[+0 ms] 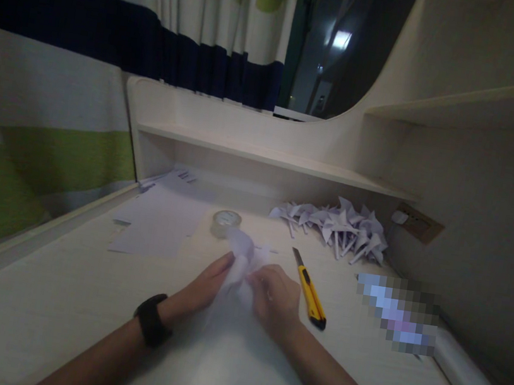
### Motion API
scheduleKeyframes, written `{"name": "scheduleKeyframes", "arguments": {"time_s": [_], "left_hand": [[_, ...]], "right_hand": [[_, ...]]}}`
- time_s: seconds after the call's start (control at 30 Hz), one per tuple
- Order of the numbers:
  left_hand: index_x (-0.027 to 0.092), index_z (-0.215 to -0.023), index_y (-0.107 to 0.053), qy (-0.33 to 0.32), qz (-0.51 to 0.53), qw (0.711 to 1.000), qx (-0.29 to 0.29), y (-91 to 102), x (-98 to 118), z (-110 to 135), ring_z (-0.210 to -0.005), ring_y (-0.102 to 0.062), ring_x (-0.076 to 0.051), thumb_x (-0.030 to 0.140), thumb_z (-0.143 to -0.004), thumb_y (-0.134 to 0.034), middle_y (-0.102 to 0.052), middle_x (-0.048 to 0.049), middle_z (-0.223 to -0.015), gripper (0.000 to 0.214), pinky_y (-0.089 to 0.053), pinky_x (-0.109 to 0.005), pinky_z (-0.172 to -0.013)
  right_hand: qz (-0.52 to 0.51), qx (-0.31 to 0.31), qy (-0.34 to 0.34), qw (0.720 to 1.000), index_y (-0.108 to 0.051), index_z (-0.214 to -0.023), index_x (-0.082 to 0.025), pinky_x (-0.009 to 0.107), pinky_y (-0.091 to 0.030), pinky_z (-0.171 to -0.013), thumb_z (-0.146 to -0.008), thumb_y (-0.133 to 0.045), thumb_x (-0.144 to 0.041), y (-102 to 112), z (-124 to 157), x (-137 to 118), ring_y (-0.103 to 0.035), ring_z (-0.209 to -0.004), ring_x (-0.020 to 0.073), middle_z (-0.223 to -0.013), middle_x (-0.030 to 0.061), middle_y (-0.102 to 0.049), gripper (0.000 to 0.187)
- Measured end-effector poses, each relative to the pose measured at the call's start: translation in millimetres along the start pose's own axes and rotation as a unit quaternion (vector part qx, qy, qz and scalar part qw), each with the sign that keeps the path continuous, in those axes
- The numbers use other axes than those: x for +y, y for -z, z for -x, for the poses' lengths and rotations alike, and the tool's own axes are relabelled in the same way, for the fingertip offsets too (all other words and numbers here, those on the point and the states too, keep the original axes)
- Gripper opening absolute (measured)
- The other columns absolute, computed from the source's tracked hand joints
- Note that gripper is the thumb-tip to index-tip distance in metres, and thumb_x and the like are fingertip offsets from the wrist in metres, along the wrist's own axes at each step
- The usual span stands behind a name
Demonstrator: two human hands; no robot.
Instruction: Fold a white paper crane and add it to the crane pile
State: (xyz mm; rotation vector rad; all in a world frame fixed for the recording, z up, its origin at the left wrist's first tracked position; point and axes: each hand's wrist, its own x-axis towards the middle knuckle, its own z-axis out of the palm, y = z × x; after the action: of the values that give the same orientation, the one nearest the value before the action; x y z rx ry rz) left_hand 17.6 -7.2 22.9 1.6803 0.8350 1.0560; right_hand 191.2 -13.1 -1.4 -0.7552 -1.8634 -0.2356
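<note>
A white paper pinwheel (240,261), smeared by motion, is held up between my two hands over the middle of the desk. My left hand (212,279), with a black watch on its wrist, is closed on its left side. On the other side, the fingertips of my right hand (275,291) pinch its edge. Just behind the pinwheel lies a roll of clear tape (226,221). A yellow utility knife (310,294) rests to the right of my right hand, its blade out and pointing away.
At the back right is a heap of several paper pinwheels (341,226) with paper sticks. White paper sheets (160,217) lie at the back left. Along the right wall are a blurred-out item (393,310) and a long white device (474,382). A low shelf (262,152) spans the back.
</note>
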Motion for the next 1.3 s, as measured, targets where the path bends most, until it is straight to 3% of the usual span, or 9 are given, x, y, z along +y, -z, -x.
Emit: {"name": "scheduleKeyframes", "arguments": {"time_s": [0.13, 0.33, 0.47, 0.7, 1.0, 1.3], "left_hand": [[0.018, -0.11, -0.06, 0.012, 0.02, 1.0, -0.014, 0.2, -5.2, 0.5, -0.08, -0.053, -0.02, 0.034, -0.088, -0.048, -0.062, -0.0038, -0.082, 0.03, -0.043, -0.033, -0.083], [0.017, -0.094, -0.063, -0.02, 0.008, 0.999, -0.042, -2.5, -1.6, 3.2, -0.082, -0.051, -0.021, 0.035, -0.079, -0.06, -0.062, -0.0053, -0.087, 0.024, -0.043, -0.032, -0.079], [0.017, -0.089, -0.062, -0.016, 0.017, 0.999, -0.031, -3.2, 0.9, 2.0, -0.079, -0.052, -0.02, 0.036, -0.079, -0.059, -0.062, -0.0059, -0.088, 0.022, -0.043, -0.032, -0.076], [0.017, -0.08, -0.056, 0.002, 0.026, 1.0, 0.011, -2.0, -15.2, -1.5, -0.071, -0.049, -0.016, 0.039, -0.085, -0.052, -0.054, -0.0007, -0.073, 0.023, -0.044, -0.028, -0.067], [0.017, -0.074, -0.05, 0.004, 0.023, 1.0, 0.015, -1.5, -10.8, -1.6, -0.068, -0.047, -0.014, 0.041, -0.084, -0.051, -0.052, -0.001, -0.075, 0.026, -0.04, -0.027, -0.062], [0.019, -0.071, -0.046, 0.02, 0.016, 0.999, 0.025, -2.1, -23.2, -4.0, -0.056, -0.037, -0.011, 0.046, -0.086, -0.05, -0.04, 0.0036, -0.064, 0.032, -0.03, -0.021, -0.05]], "right_hand": [[-0.015, 0.004, -0.019, 1.0, -0.057, -0.079, -0.019, 0.026, -0.046, -0.058, -0.088, -0.056, -0.015, 1.6, -1.0, -2.8, -0.06, -0.066, 0.015, -0.07, 0.0039, -0.063, 0.009], [-0.02, -0.009, 0.002, 1.0, -0.059, -0.082, -0.019, 0.025, -0.048, -0.059, -0.088, -0.056, -0.016, 0.4, -0.6, -3.5, -0.063, -0.068, 0.0154, -0.072, 0.0035, -0.066, 0.007], [-0.03, -0.004, -0.002, 1.0, -0.059, -0.083, -0.02, 0.026, -0.049, -0.06, -0.088, -0.057, -0.016, 1.7, -2.3, -2.8, -0.063, -0.069, 0.0157, -0.072, 0.0038, -0.066, 0.007], [-0.031, -0.03, -0.007, 0.999, -0.062, -0.093, -0.019, 0.027, -0.049, -0.059, -0.087, -0.055, -0.015, 4.1, -2.5, -0.4, -0.062, -0.074, 0.0164, -0.083, 0.0073, -0.065, 0.01], [-0.035, -0.015, -0.008, 0.999, -0.064, -0.09, -0.019, 0.027, -0.05, -0.061, -0.088, -0.055, -0.015, 1.2, -1.4, 5.1, -0.063, -0.074, 0.0159, -0.081, 0.0065, -0.066, 0.01], [-0.044, -0.025, 0.009, 0.999, -0.065, -0.095, -0.019, 0.026, -0.052, -0.063, -0.087, -0.053, -0.012, 5.7, -4.1, 8.0, -0.064, -0.077, 0.0161, -0.086, 0.0075, -0.068, 0.016]]}}
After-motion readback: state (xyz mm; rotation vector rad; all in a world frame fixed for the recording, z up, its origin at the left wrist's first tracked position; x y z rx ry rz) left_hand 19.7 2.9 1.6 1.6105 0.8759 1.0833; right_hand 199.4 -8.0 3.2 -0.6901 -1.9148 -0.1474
